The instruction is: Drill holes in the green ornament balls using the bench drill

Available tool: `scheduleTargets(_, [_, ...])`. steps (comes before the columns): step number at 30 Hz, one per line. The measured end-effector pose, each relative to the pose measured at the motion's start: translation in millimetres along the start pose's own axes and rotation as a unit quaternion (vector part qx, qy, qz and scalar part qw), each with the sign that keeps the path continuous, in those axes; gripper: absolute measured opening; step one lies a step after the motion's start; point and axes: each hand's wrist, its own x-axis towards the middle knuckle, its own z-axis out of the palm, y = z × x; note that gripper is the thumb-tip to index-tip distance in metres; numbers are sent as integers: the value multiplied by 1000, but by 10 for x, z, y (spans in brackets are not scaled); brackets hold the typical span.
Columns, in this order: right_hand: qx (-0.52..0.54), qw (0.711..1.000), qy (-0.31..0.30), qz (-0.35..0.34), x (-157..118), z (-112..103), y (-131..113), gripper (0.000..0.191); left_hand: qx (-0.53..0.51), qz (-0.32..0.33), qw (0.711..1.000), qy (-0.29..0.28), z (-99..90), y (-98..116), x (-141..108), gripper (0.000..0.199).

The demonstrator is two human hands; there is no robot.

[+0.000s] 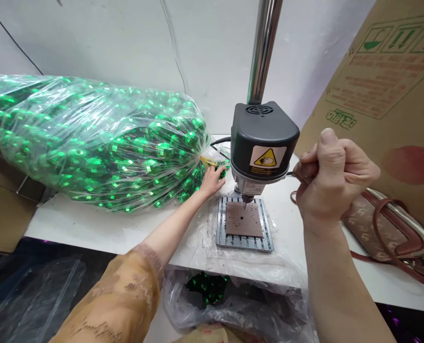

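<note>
A small bench drill press with a black motor housing (265, 136) stands on the white table. My right hand (328, 176) is closed around its thin feed handle (290, 175), right of the housing. The drill bit (244, 206) hangs above a brown square board (243, 220) with a dark hole, which lies on the slotted metal base (221, 233). My left hand (212, 181) reaches beside the tied neck of a large clear plastic bag (126, 147) full of shiny green faceted pieces. Its fingers look apart, near several loose green pieces (222, 169); contact is unclear.
A big cardboard box (372, 109) leans at the right, with a patterned handbag (372, 224) before it. Under the table's front edge a plastic-lined container (183, 305) holds green pieces. The steel column (265, 47) rises behind the drill. Brown crumbs dot the board.
</note>
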Motion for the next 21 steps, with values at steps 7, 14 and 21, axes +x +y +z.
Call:
scheduleTargets(7, [17,1000,10,-9,-5,18,2,39,-538,-236,809,-18,-177,301,-879,55])
scheduleTargets(14, [21,1000,15,-7,-2,24,1,39,-434,-227,872,1,-9,465,-1191,59])
scheduleTargets(21, [2,1000,17,-2,-2,27,8,39,-351,-170,919,-52,138,459,-1225,60])
